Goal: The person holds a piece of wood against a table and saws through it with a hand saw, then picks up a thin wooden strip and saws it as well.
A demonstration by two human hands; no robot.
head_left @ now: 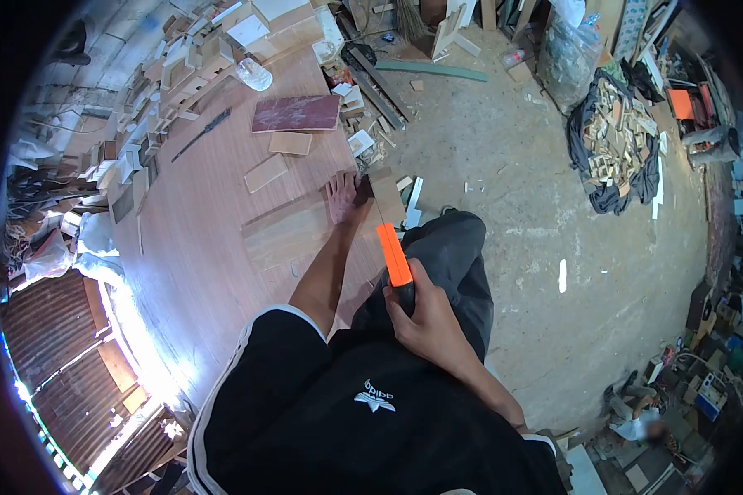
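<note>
My right hand (421, 313) is wrapped round the black grip of a hand saw (394, 254) with an orange upper part. Its thin blade, seen nearly edge-on, points away from me and meets a light wooden board (285, 231) near its right end. That end juts past the edge of the table. My left hand (344, 198) lies on the board just left of the blade, fingers spread and pressing down. Two small wood blocks, one pale block (266, 174) and another block (291, 143), lie beyond the board.
On the wooden table (198, 214) are a dark red board (295, 114), a long dark tool (201, 134) and a clear bottle (254, 75). Stacked wood pieces line its far left side. A cloth heaped with offcuts (615, 136) lies on the floor. A person (640, 422) is at lower right.
</note>
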